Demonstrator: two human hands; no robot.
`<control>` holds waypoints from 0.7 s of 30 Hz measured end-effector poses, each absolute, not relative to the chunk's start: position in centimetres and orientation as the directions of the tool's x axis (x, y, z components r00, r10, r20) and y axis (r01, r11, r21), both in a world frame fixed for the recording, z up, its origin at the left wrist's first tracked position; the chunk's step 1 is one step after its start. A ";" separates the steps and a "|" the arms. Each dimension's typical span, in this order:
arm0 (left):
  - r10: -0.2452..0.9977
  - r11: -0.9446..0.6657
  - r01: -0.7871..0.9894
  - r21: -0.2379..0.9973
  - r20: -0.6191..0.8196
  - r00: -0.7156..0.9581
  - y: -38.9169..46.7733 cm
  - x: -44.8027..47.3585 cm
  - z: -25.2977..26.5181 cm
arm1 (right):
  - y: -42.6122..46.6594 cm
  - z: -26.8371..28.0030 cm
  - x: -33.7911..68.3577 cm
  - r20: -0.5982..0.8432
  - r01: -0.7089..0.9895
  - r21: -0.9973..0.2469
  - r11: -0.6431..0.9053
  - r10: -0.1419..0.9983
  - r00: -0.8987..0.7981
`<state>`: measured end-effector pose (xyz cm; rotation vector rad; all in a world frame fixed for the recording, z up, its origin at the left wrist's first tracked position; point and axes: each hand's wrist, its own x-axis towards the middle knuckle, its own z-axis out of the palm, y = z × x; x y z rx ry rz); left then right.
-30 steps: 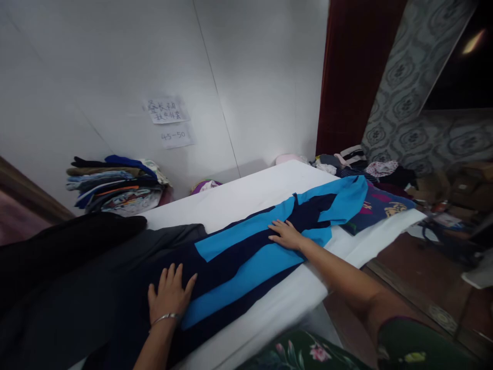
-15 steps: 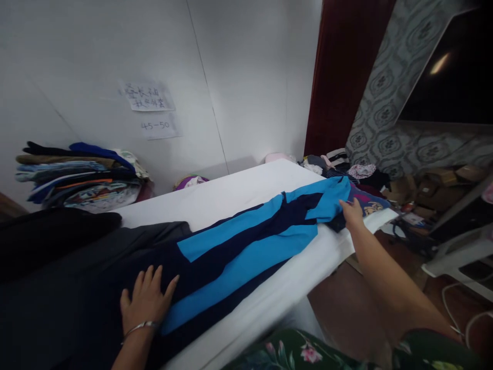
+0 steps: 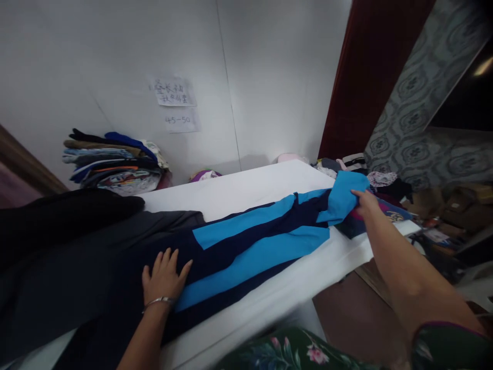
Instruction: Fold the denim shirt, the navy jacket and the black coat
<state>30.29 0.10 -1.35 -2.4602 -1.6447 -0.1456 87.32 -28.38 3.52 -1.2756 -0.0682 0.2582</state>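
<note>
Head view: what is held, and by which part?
The right hand seems to pinch the blue garment by its far end; the left hand rests on it.

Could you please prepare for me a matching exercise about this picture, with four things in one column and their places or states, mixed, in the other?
Column one
1. Left hand
2. Right hand
3. Pile of folded clothes
4. Two paper notes

Column two
A. fixed to the pale wall
B. at the far, light-blue end of the garment
C. stacked in many layers
D. spread on the garment's dark navy part

Right pairs: 1-D, 2-B, 3-C, 4-A
</note>
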 end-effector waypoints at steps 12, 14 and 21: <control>0.901 -0.387 0.921 -0.053 0.191 0.390 -0.3 30.2 -1.6 | -18.5 4.8 66.0 0.301 0.922 -0.385 0.042 0.950 0.082; 0.899 -0.392 0.919 -0.038 0.195 0.392 -0.2 30.0 -1.8 | -17.9 2.3 62.7 0.141 0.948 -0.289 0.132 0.986 -0.094; 0.900 -0.408 0.906 0.112 0.219 0.378 -0.9 31.6 0.6 | -18.7 -1.1 60.7 0.146 0.974 -0.193 0.120 0.985 -0.092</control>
